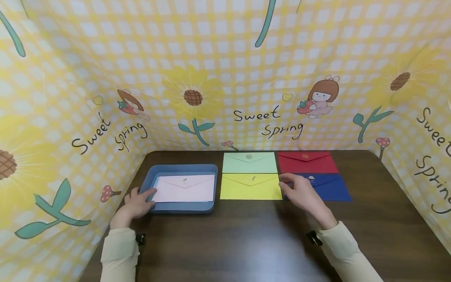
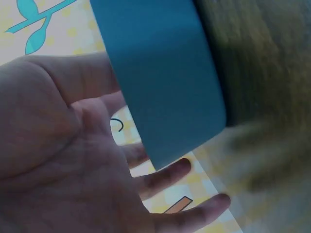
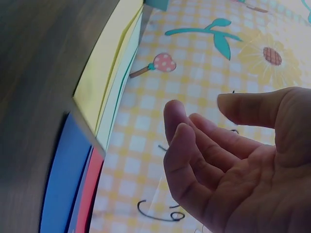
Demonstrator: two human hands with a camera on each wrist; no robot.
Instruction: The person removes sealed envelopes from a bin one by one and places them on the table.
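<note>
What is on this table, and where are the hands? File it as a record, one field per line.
Surface: dark-brown wood-grain table
Left side: rectangular blue plastic-looking tray
In tray: flat pale-pink paper envelope
Back row: rectangular mint-green paper envelope, left; rectangular red paper envelope, right
Front row: rectangular yellow paper envelope, left; rectangular dark-blue paper envelope, right
Hand at tray: left hand, fingers over the left rim
Hand over front row: right hand, fingers loosely curved, holding nothing

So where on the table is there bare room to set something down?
Bare table lies in front of the tray and yellow envelope, and right of the red envelope and blue envelope. Crowded: the four-envelope block, including the green envelope, with the right hand above the blue one.
</note>
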